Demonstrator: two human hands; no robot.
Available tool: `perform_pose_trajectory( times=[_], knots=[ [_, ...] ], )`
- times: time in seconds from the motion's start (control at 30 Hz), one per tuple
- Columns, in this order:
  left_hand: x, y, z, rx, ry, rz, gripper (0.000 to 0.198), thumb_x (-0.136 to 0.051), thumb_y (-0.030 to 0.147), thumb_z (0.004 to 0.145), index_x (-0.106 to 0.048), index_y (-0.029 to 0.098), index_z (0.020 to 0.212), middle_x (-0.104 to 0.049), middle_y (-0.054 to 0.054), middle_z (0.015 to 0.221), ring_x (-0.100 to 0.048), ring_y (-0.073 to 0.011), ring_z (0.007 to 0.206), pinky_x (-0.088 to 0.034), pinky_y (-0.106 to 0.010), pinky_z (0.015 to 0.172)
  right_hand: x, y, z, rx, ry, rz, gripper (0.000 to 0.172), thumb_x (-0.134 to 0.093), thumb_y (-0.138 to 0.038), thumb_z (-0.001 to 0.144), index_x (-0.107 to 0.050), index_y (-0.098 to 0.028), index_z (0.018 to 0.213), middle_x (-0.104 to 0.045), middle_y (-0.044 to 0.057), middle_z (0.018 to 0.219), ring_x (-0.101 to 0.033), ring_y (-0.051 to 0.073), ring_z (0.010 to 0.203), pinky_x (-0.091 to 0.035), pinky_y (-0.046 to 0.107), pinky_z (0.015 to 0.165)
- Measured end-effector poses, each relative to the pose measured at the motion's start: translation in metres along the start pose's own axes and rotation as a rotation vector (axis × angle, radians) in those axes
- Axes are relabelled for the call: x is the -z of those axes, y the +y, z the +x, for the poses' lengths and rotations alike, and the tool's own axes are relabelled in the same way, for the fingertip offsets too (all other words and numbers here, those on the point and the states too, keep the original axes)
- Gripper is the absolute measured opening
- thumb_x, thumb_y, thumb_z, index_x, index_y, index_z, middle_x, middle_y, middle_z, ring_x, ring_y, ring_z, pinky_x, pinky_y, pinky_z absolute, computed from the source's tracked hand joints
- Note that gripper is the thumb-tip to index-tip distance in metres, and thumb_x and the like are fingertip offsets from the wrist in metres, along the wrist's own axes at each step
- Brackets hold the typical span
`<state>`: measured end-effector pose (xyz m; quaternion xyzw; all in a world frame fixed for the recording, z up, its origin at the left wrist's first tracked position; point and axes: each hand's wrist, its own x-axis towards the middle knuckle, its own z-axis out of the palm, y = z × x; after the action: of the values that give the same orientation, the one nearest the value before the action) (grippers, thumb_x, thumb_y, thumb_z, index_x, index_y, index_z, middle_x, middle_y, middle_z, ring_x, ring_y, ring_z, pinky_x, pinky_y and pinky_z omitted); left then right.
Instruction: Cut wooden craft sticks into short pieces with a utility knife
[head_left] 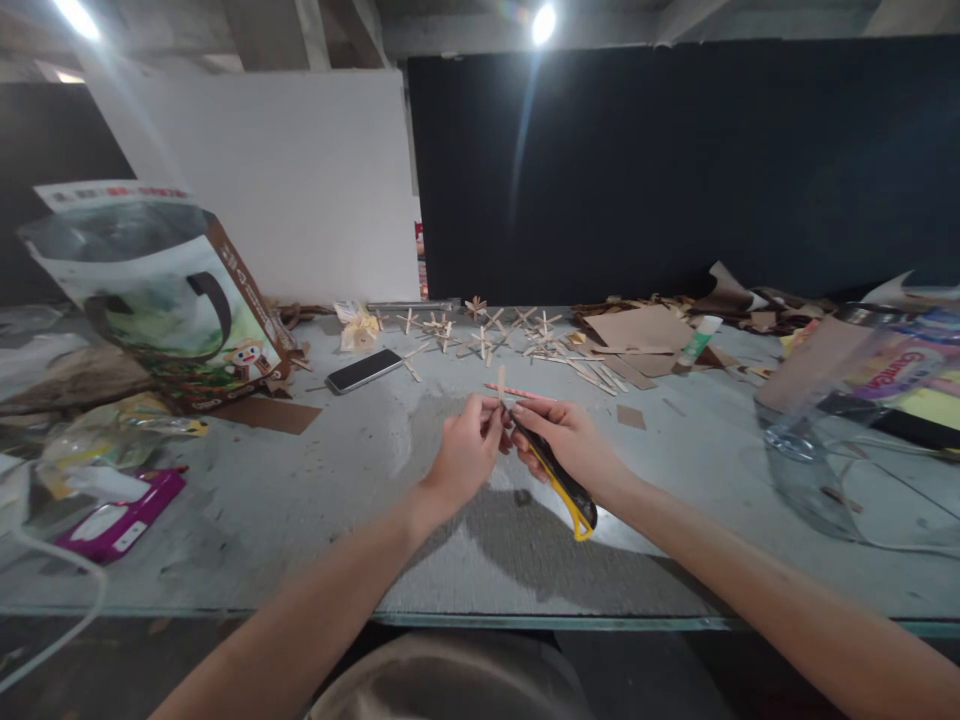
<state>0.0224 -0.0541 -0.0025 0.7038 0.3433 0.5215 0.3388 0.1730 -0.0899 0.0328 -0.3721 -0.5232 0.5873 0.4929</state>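
My left hand (pixel 466 450) is closed in a pinch on a small wooden stick (pixel 501 383) that points upward. My right hand (pixel 568 440) is wrapped round a yellow and black utility knife (pixel 559 483), whose blade end meets the stick. Both hands hover close together above the middle of the grey table (pixel 315 500). Several small cross-shaped stick pieces (pixel 487 335) lie further back on the table. A thin red pencil (pixel 525 393) lies just behind my hands.
A printed carton (pixel 172 300) leans at the left, with a black phone (pixel 364 370) beside it. Cardboard scraps (pixel 645 335) and a glue tube (pixel 699 340) sit at the back right. A clear plastic bag (pixel 855 420) fills the right side. A pink pack (pixel 120 520) lies front left.
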Motion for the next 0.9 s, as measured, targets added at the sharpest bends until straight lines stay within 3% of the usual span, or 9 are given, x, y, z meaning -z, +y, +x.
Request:
perform_pose_trajectory(
  times=[0.13,0.37,0.9],
  knots=[
    [-0.001,-0.002,0.002,0.001,0.001,-0.022,0.04,-0.055,0.06,0.099,-0.057,0.02,0.095,-0.067,-0.001,0.07,-0.064,-0.0125,0.054,-0.051,-0.024,0.054,0.002,-0.002,0.001,0.007,0.005,0.001,0.041,-0.078,-0.059,0.074,-0.062,-0.021,0.075,-0.057,-0.004,0.058,-0.049,0.01,0.042,-0.039,0.022,0.036],
    [-0.001,-0.007,0.002,0.037,-0.001,-0.072,0.049,-0.056,0.068,0.095,-0.056,0.02,0.097,-0.068,-0.002,0.075,-0.064,-0.012,0.054,-0.053,-0.025,0.053,0.005,0.006,0.001,0.279,0.084,-0.387,0.045,-0.059,-0.056,0.095,-0.057,-0.022,0.064,-0.055,-0.002,0.051,-0.048,0.011,0.038,-0.04,0.025,0.037],
    [0.001,-0.011,0.001,0.015,-0.031,-0.003,0.037,-0.054,0.055,0.101,-0.06,0.019,0.098,-0.07,-0.002,0.077,-0.064,-0.0118,0.056,-0.052,-0.025,0.055,0.004,0.01,0.001,0.308,0.095,-0.469,0.045,-0.057,-0.057,0.096,-0.057,-0.023,0.067,-0.053,-0.003,0.048,-0.047,0.012,0.037,-0.038,0.024,0.037]
  ],
)
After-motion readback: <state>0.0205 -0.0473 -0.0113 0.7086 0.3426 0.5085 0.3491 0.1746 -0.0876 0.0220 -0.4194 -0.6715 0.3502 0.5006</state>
